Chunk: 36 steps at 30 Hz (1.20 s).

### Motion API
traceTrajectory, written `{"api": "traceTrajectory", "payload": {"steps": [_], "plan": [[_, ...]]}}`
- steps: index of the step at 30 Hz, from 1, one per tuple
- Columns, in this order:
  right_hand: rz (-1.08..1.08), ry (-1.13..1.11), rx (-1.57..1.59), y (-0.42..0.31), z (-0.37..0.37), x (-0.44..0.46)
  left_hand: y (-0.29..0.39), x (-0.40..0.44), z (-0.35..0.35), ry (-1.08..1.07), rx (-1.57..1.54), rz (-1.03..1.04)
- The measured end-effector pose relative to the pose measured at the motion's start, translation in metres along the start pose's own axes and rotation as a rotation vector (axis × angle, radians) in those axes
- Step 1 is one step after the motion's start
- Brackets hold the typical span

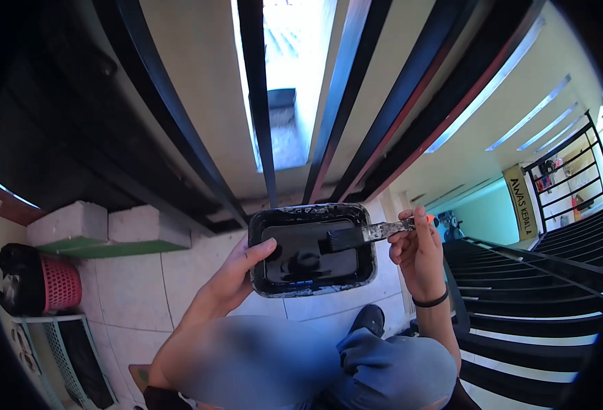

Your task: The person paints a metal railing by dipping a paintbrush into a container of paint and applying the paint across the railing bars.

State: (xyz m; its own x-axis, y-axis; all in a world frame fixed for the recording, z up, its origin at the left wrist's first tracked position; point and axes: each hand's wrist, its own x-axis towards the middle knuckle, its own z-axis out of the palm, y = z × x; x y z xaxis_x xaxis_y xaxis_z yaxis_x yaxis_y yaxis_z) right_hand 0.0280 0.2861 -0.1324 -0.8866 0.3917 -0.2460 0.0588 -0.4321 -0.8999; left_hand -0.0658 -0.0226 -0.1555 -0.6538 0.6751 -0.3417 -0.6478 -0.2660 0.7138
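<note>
In the head view, my left hand (238, 268) grips the left side of a rectangular paint tub (313, 288), its thumb over the rim. Glossy black paint (291, 249) lies inside, and dried paint marks the tub's edge. My right hand (421, 253) is closed around the handle of a paintbrush (376, 233), whose metal band is flecked with paint. The brush's black bristles point left over the paint; whether they touch it I cannot tell. A dark band circles my right wrist.
Dark metal bars (264, 116) rise in front of me, with black railings (527, 321) at the right. White blocks (147, 229) stand at the left, near a pink basket (63, 287) and a rack (65, 348). A sign (520, 201) hangs at the right.
</note>
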Motion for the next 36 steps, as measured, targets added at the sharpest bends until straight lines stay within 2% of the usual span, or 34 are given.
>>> {"api": "traceTrajectory", "payload": {"steps": [4,7,15,19,28,31,34,36], "plan": [[-0.057,-0.05,-0.313,0.049,-0.016,-0.011,-0.072,0.013,-0.041,0.061,-0.081,-0.017],[-0.055,-0.091,-0.396,0.081,-0.028,-0.013,-0.117,0.029,-0.07,0.086,-0.127,-0.021],[0.009,-0.013,-0.373,0.161,-0.06,0.01,-0.195,0.069,-0.122,0.227,-0.119,-0.043],[0.073,0.018,-0.324,0.185,-0.073,0.019,-0.214,0.081,-0.142,0.286,-0.057,-0.112],[0.032,0.013,-0.369,0.188,-0.068,0.016,-0.23,0.091,-0.143,0.379,-0.045,-0.019],[0.007,-0.01,-0.453,0.191,-0.062,0.01,-0.242,0.098,-0.154,0.439,0.22,0.098],[-0.015,-0.031,-0.524,0.193,-0.06,0.003,-0.227,0.091,-0.14,0.493,0.393,0.103],[-0.035,-0.042,-0.55,0.194,-0.06,0.001,-0.239,0.094,-0.151,0.525,0.541,0.162]]}}
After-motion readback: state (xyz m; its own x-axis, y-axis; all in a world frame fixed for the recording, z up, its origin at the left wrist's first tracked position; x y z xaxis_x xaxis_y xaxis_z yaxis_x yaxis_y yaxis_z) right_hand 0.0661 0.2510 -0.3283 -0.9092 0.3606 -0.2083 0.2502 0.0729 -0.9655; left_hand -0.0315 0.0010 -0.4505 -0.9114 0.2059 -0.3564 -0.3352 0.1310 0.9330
